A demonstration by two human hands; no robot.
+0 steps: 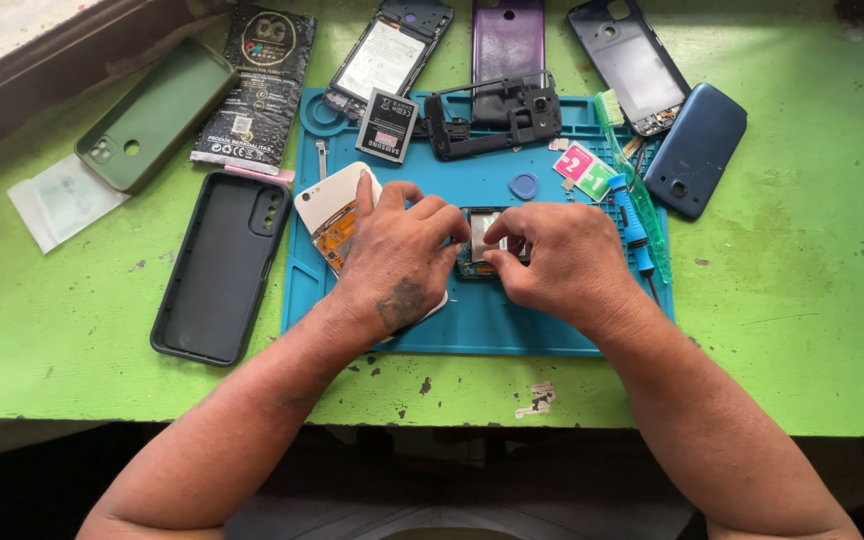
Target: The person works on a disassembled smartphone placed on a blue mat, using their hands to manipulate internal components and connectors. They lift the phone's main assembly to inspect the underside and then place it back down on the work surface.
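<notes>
1. Small phone part (pixel 480 240), centre of frame, lies on the blue repair mat (pixel 472 320), mostly hidden betw. both hands. Shiny metal face w/ dark teal edge shows; exact kind can't tell.
2. Handling (judgement): looks light, thin, stiff but fragile, prob. bends or cracks if pried hard. Best held by its outer edges w/ fingertips, not by the shiny face.
3. Axis: visible strip runs top-to-bottom of frame, so long axis prob. points away from the person; which end is which, can't tell.
4. Left hand (pixel 397 255): fingers curled, tips pinching the part's left edge; palm lies over a white phone body w/ orange inside (pixel 334 215).
5. Right hand (pixel 552 255): fingers curled, thumb & forefinger pressing the part's right edge.
6. Just right of it: blue screwdriver (pixel 632 222) & green brush (pixel 624 140).
7. Upper mat: battery (pixel 388 125), black frame (pixel 497 120), round blue pick (pixel 523 185).
8. Off mat on green table (pixel 802 300): black case (pixel 220 265) left, green case (pixel 157 115) upper left, blue back cover (pixel 697 148) upper right.
</notes>
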